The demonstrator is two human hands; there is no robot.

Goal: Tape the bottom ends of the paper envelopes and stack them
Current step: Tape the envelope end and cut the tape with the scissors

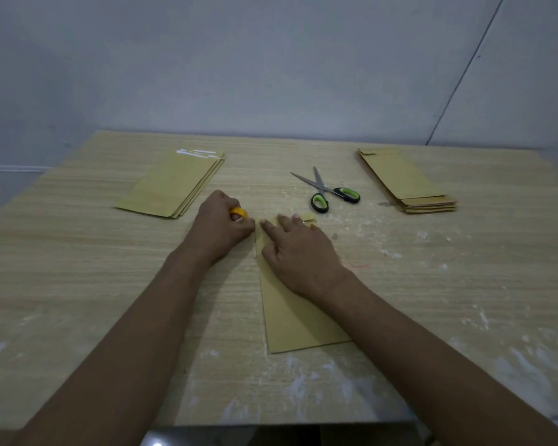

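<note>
Left pile: I see a flat pile of yellow-brown paper envelopes [174, 185] on the far left of the pale wooden table [78, 252]. Shiny clear tape shows on its far end, so I think these are done.
Left hand: my left hand [221, 230] is curled tight round a small orange tape roll [239, 213], just beside the envelope's far left corner.
Envelope in work: one long yellow-brown paper envelope [297, 323] lies flat in the middle, near me.
Right hand: my right hand [298, 249] lies flat on it, fingers straight, pressing its far end down.
Good way: I should pull the tape straight across that end and keep pressing so the paper does not slide.
Scissors: grey scissors with green and black handles [331, 189] lie open, ready to cut.
Right pile: a stack of yellow-brown envelopes with open flaps [406, 185] waits, I think untaped.
</note>
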